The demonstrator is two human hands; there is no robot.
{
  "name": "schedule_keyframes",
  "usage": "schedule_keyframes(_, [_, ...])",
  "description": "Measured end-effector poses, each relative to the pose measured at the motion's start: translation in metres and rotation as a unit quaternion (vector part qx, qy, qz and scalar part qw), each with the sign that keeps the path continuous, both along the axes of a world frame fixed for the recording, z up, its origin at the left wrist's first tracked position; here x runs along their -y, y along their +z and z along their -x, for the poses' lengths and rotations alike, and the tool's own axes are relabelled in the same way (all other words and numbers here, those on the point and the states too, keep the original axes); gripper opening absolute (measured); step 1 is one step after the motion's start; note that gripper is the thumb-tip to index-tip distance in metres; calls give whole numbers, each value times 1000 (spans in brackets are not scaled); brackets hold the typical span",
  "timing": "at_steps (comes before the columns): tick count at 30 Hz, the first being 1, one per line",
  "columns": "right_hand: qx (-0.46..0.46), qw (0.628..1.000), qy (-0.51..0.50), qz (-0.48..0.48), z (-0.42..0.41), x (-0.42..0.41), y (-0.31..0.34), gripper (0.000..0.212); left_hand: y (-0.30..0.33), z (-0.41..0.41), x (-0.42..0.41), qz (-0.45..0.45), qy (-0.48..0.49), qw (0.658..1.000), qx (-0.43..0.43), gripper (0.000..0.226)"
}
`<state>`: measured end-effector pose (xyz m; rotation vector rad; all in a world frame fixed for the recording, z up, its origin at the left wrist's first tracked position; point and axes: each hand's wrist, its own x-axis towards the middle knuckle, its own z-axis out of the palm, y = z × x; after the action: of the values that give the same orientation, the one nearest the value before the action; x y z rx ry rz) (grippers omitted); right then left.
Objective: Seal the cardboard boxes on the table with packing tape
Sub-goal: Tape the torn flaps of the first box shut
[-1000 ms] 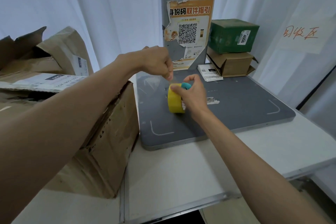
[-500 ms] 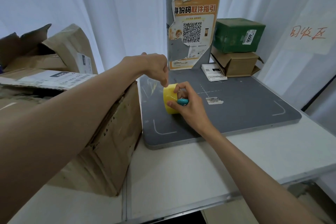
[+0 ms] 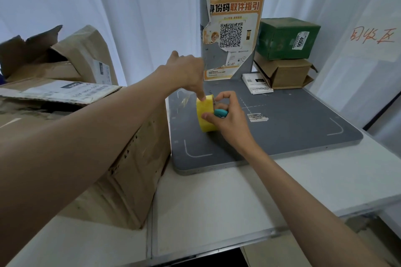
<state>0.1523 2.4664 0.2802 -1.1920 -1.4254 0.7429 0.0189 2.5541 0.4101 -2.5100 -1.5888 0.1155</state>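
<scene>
Tape roll (image 3: 205, 115) on edge, gripped by right hand (image 3: 230, 119), left hand (image 3: 188, 73) pinching its top.

The white worktop (image 3: 217, 201) carries a battered open cardboard box (image 3: 121, 171) at left and, just beside it, a dark grey pad (image 3: 282, 136) with a grey post (image 3: 206, 60) at its back edge.

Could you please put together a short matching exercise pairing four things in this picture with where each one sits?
Things:
1. yellow tape roll
2. green box
3. QR poster
4. large torn cardboard box

Places:
A. stuck on the grey post
B. stacked on a small brown box
C. left of the grey pad
D. held between both hands over the grey pad

Pairs: 1-D, 2-B, 3-A, 4-C
</scene>
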Motion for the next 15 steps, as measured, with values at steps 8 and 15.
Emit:
schedule_keyframes(8, [259,966,-13,0,0,6,13,44,45,7,20,-28,9,992,127,74])
schedule_keyframes(15, [451,892,19,-17,31,7,14,37,100,34,61,10,-30,954,297,48])
